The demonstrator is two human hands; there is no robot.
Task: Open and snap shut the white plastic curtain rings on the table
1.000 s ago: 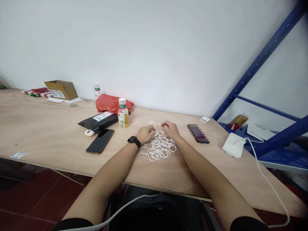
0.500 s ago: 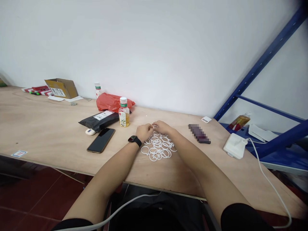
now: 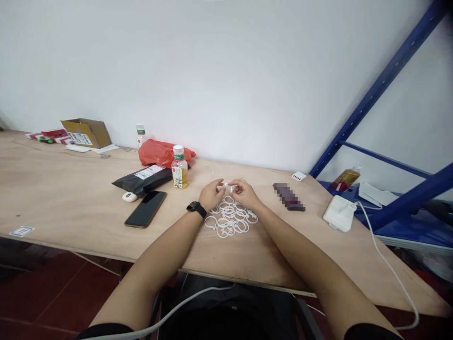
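Pose: left hand (image 3: 212, 194), right hand (image 3: 244, 193) angled inward over white rings (image 3: 230, 222) | grips pinching white piece (image 3: 231, 189)

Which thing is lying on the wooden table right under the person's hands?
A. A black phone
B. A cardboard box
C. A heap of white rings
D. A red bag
C. The white plastic rings lie in a tangled heap just below the left hand and the right hand.
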